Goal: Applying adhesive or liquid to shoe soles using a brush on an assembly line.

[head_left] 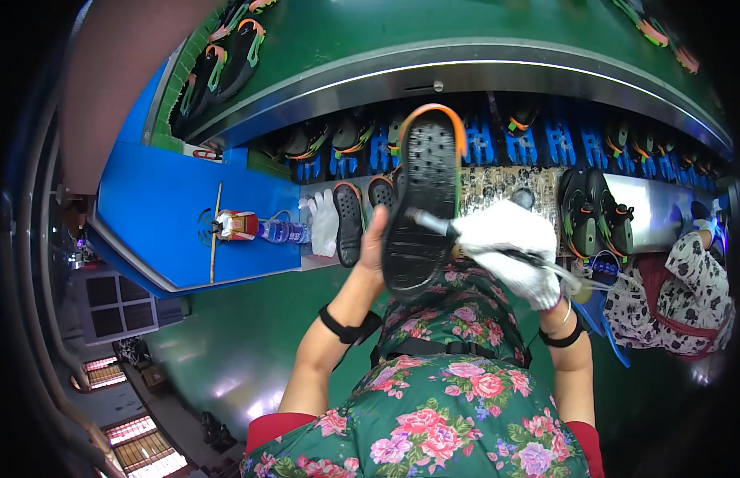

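A black shoe sole [422, 255] with an orange rim at its far end stands lengthwise in front of me, its perforated inner face toward me and streaked with shine. My left hand [373, 253], bare, grips it at the left edge; the thumb shows and the other fingers are hidden behind. In a white glove, my right hand [509, 243] is closed round a brush [435, 224] whose tip lies against the middle of the sole. A pale hose [581, 280] runs by the right wrist. Two more soles [348, 223] lie left of the held one.
A conveyor [497, 76] with a metal edge crosses ahead, carrying shoes [242, 60] at its far left. Below it, blue racks [561, 143] hold shoes. A blue table [171, 207] at left bears a bottle [281, 231]; a white glove [324, 225] lies beside. At right are black shoes [579, 215] and another person's patterned sleeve [685, 279].
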`<state>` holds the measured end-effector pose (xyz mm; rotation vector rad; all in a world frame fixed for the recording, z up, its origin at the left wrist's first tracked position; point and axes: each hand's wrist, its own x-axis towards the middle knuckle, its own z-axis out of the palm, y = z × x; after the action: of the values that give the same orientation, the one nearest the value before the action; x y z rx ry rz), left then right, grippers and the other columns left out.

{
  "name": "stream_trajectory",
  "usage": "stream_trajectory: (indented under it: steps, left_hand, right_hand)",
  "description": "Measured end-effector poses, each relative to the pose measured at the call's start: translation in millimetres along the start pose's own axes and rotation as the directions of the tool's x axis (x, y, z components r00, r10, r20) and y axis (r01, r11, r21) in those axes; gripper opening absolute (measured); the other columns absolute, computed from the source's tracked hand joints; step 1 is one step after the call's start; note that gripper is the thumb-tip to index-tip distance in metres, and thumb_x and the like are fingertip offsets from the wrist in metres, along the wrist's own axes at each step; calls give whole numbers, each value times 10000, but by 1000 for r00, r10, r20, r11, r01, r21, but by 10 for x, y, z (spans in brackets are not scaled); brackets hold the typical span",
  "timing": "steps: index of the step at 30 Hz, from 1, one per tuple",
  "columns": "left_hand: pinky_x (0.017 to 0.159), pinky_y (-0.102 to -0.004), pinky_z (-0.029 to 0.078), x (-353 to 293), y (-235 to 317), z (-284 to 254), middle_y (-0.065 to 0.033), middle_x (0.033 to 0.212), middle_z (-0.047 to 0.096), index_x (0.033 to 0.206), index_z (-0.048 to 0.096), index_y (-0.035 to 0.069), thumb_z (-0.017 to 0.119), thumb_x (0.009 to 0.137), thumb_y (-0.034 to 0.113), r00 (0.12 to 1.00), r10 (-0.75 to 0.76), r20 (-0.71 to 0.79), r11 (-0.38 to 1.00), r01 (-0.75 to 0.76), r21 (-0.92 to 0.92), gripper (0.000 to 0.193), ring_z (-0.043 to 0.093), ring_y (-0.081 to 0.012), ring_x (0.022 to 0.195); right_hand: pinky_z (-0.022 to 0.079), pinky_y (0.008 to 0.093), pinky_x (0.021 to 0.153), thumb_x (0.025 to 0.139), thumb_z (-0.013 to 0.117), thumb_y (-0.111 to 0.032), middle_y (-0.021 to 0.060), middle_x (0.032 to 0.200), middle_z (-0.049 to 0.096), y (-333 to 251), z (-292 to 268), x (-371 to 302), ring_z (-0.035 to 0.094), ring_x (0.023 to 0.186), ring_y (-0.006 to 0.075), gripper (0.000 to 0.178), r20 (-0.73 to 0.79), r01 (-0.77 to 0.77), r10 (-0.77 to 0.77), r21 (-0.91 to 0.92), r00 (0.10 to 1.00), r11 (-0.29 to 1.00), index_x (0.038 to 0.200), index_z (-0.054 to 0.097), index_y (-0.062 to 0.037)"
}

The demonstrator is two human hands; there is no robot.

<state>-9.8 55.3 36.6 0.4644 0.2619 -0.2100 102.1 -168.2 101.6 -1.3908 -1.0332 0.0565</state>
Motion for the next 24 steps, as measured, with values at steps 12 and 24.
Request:
stream_trajectory:
  steps: [12,24]
  left_hand:
    - [1129,-557,445,900,2606,275,-355,1619,158,1628,49,14,506,927,750,913,376,160,788,-224,-573,1115,326,-515,1437]
    - [1000,-358,513,2124,2070,1203,-204,1225,649,1467,499,-20,586,1011,282,895,435,99,711,-409,572,554,642,-306,1165]
  right_hand:
    - [553,309,875,830,771,2,102,1044,779,420,281,-480,709,943,180,240,-249,-484,589,376,769,790,1068,793,5]
    - [566,288,838,848,725,58,125,1045,776,556,56,-1068,712,907,158,255,-339,-397,737,673,584,624,1099,765,49]
